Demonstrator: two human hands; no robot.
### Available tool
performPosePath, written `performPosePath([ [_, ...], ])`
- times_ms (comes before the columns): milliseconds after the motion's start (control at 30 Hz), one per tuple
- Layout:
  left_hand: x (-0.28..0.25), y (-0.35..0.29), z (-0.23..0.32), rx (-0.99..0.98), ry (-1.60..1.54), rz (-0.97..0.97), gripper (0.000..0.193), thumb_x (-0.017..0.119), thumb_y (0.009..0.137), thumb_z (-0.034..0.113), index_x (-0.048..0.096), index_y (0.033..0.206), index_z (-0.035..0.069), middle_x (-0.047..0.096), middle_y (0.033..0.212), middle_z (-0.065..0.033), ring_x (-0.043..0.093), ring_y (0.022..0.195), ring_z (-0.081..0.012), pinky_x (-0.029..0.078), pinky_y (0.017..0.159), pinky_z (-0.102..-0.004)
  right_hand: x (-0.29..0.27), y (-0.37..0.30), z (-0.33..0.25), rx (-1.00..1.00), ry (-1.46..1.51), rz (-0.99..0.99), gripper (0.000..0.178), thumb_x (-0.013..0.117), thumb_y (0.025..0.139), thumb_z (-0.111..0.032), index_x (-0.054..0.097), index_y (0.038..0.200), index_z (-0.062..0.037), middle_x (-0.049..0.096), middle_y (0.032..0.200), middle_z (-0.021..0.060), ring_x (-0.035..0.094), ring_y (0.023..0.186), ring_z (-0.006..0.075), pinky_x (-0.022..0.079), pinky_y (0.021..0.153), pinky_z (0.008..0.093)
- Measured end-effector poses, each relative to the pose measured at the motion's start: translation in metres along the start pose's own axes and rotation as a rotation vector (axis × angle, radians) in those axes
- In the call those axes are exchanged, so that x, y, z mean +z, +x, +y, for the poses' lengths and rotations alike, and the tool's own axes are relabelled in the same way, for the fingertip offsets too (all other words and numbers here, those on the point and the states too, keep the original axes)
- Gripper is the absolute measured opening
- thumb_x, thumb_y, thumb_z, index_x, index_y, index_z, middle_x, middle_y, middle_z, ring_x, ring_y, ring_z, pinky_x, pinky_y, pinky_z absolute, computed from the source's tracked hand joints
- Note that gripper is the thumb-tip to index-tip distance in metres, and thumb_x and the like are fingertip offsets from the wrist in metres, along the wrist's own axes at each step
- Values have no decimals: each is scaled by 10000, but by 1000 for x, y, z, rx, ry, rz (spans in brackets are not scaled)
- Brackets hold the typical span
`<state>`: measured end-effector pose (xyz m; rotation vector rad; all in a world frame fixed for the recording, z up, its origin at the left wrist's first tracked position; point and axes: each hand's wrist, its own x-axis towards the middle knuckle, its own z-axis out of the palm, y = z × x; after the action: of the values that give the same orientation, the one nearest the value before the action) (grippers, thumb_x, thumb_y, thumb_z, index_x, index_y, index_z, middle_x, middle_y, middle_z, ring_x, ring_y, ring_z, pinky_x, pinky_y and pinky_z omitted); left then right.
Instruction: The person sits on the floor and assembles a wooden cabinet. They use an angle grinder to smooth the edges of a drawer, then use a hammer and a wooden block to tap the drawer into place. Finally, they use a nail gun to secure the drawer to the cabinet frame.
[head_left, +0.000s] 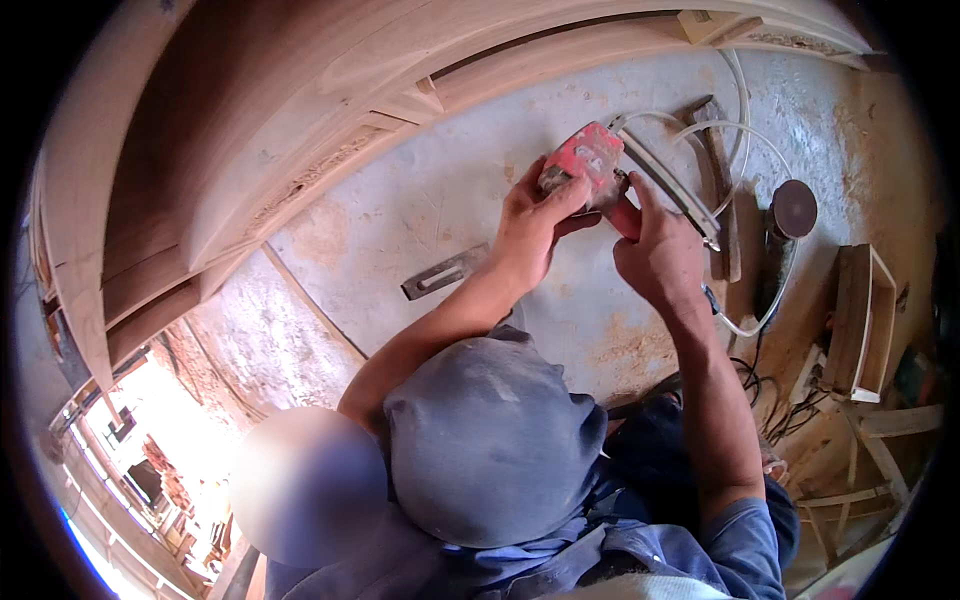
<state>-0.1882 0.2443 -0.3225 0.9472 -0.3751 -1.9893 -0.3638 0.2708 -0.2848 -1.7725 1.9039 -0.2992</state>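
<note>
A worn red nail gun [597, 146] with a long silver magazine [672, 185] is held up over the grey floor [400, 190]. My left hand [535, 225] is closed round its red head from the left. On the other side, my right hand [660, 245] wraps the red handle, its index finger stretched along the tool near the magazine. A pale air hose [775, 150] loops round to the right. Below my hands is a rounded shape in dark grey-blue cloth [485, 440], which hides part of my left forearm.
A large curved wooden frame [300, 150] spans the upper left. On the floor lie a slotted flat bar [445, 272] and a dark wood strip [722, 190]. A power tool with a round brown disc [794, 208], a wooden box [855, 320] and tangled cables [765, 395] occupy the right.
</note>
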Motion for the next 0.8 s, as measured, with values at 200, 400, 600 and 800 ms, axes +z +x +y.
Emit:
performPosePath([
  [200,-7,-71,77,341,751,43,631,684,971,132,383,1497,-41,665,1285,-218,674,1133,-221,515,996,-337,-30,16,10,396,1235,-429,227,752,930,-211,601,928,-41,591,700,24,553,580,126,469,587,297],
  [400,47,-111,229,1516,1831,94,494,733,919,186,587,1344,-17,663,1222,-210,649,1074,-295,536,895,-366,9,51,10,301,1986,-628,208,678,964,-180,557,819,-94,569,673,19,559,580,157,537,680,377],
  [600,103,-90,286,1810,2498,298,756,873,774,411,585,1360,29,654,1158,-190,648,1109,-330,530,962,-410,22,85,-2,230,2115,-818,133,650,974,-153,537,938,-92,548,712,-14,570,617,149,573,693,475],
  [800,99,-75,297,1751,2574,650,684,933,683,401,685,1265,143,753,1127,-44,743,973,-249,598,851,-376,29,107,-10,253,2037,-859,142,661,963,-138,528,942,-91,533,698,-27,573,613,149,579,700,448],
])
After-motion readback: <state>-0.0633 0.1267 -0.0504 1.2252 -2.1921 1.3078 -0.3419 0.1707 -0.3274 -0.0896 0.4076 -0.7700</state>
